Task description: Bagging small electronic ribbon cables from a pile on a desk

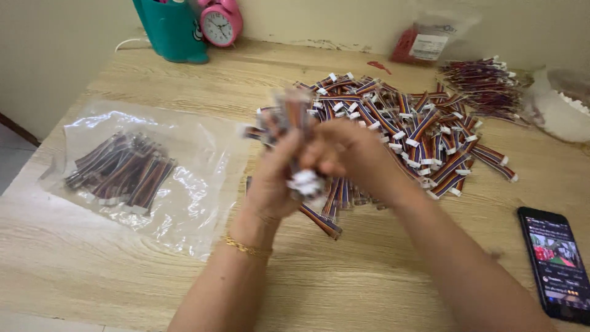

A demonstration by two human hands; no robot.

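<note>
Cable bundle (294, 117) | both hands (270, 184) (344, 150) clasp it; clear bag (184, 203) holds more cables (123, 169)

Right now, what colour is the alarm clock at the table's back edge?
Pink, with a white face: the alarm clock, seen in the head view.

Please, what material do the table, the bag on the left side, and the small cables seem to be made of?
The table looks like pale wood or a wood-look laminate: grain lines show, matte finish. The bag seems thin clear plastic, glossy and wrinkled, with glare. The cables appear to be multicoloured plastic-coated wires with white plastic end plugs. The bundle in both hands is blurred.
</note>
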